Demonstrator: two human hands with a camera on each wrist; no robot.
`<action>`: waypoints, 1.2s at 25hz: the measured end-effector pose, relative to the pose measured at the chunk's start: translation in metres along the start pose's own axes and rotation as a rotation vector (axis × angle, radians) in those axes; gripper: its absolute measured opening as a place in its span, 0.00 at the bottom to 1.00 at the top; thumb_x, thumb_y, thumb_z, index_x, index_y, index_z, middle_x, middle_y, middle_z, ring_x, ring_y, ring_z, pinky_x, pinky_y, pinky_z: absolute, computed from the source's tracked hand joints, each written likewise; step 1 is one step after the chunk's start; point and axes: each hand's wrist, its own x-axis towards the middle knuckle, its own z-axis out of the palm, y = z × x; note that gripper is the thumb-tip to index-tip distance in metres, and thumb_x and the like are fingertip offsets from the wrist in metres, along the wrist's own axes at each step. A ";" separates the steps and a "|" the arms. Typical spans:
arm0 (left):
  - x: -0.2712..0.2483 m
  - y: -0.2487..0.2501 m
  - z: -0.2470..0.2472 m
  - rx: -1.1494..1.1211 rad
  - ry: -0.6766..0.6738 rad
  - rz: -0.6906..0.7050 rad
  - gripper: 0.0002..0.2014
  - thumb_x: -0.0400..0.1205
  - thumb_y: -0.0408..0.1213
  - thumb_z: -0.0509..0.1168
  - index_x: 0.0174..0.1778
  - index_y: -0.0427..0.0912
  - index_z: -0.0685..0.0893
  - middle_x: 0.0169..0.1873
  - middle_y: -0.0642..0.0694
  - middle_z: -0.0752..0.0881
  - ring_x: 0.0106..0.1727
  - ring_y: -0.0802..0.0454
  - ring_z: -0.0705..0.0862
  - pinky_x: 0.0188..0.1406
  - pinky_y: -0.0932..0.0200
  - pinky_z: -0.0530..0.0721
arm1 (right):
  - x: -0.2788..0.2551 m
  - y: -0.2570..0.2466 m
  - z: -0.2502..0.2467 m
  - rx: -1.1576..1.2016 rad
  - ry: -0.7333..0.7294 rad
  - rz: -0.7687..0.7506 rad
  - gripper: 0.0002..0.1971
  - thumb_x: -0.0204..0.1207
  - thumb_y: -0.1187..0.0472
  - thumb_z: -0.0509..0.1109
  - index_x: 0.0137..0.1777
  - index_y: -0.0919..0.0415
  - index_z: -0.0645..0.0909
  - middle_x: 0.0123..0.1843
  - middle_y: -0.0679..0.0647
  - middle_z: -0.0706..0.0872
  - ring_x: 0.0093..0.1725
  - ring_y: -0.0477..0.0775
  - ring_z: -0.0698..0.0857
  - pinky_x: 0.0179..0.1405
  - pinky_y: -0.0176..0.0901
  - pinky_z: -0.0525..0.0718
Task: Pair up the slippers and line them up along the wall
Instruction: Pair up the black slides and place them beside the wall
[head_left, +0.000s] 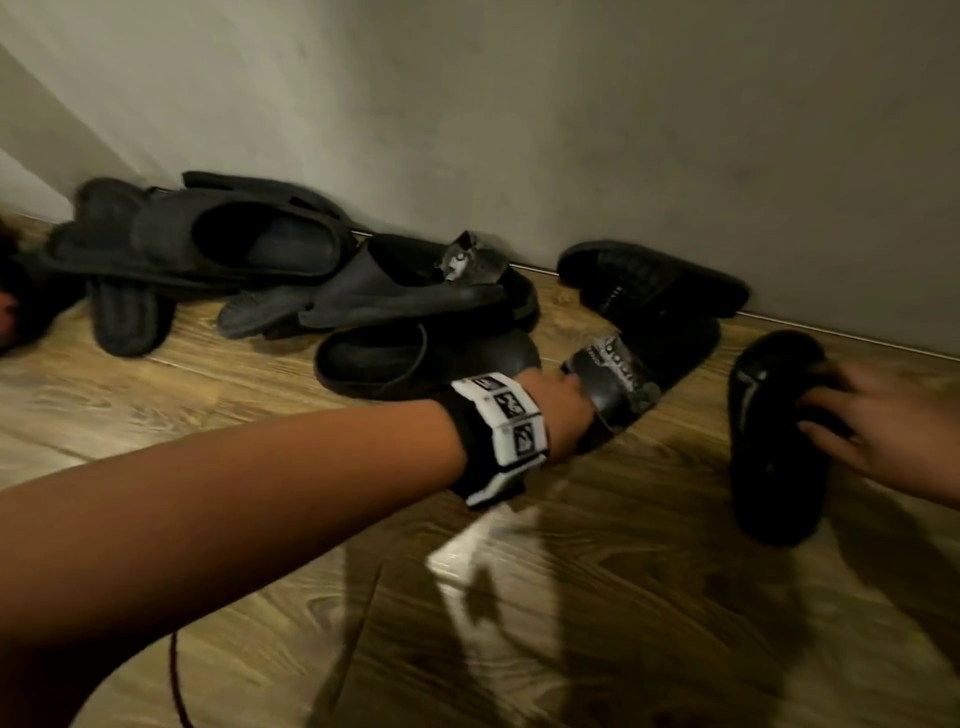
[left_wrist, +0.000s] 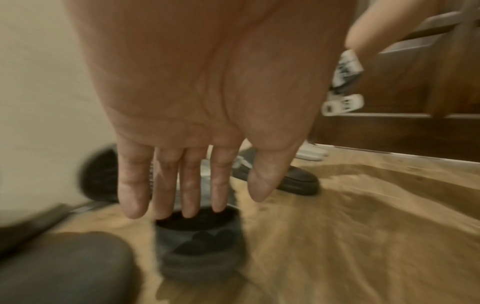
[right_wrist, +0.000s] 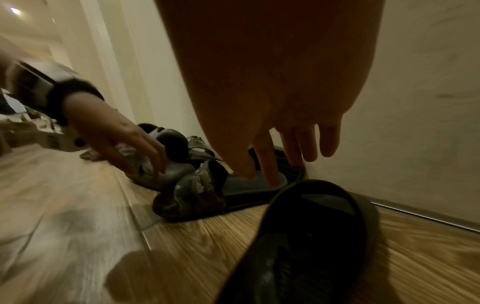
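Note:
Several dark slippers lie jumbled on the wood floor along the wall (head_left: 675, 130). My left hand (head_left: 563, 400) reaches over a black slide with a peeling strap (head_left: 618, 371), fingers straight and holding nothing. In the blurred left wrist view the left hand (left_wrist: 218, 195) hovers palm-down above a dark slipper (left_wrist: 200, 246). My right hand (head_left: 872, 421) rests spread fingers on the strap of a plain black slipper (head_left: 769, 467) at the far right. The right wrist view shows the right hand (right_wrist: 293, 156) hanging straight above that slipper (right_wrist: 311, 222), beside the peeling slide (right_wrist: 197, 195).
A woven black slipper (head_left: 649, 280) lies against the wall. A dark clog (head_left: 415, 358), a second peeling-strap slide (head_left: 415, 291) and a heap of grey slippers (head_left: 208, 244) lie to the left. Bare floor (head_left: 571, 623) spreads in front; a thin red cord (head_left: 176, 686) lies there.

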 end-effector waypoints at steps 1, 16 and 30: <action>-0.001 -0.009 -0.007 0.013 0.009 -0.020 0.18 0.82 0.42 0.60 0.66 0.41 0.79 0.65 0.39 0.79 0.66 0.39 0.78 0.62 0.47 0.78 | 0.000 -0.023 -0.020 0.013 -0.045 0.023 0.26 0.77 0.34 0.48 0.56 0.48 0.80 0.58 0.55 0.78 0.52 0.63 0.85 0.51 0.58 0.86; 0.049 -0.181 -0.066 -0.341 0.009 -0.424 0.18 0.82 0.36 0.60 0.68 0.37 0.81 0.67 0.35 0.82 0.67 0.37 0.80 0.66 0.48 0.76 | 0.065 -0.130 -0.053 0.074 -0.028 -0.220 0.18 0.81 0.44 0.60 0.66 0.46 0.79 0.61 0.52 0.74 0.57 0.52 0.79 0.58 0.44 0.79; -0.024 -0.180 -0.150 -0.552 0.180 -0.446 0.22 0.74 0.64 0.62 0.49 0.52 0.90 0.46 0.48 0.91 0.47 0.46 0.88 0.59 0.48 0.82 | 0.018 -0.116 -0.119 0.607 0.070 -0.237 0.18 0.77 0.40 0.63 0.60 0.43 0.87 0.48 0.37 0.79 0.50 0.28 0.78 0.48 0.17 0.70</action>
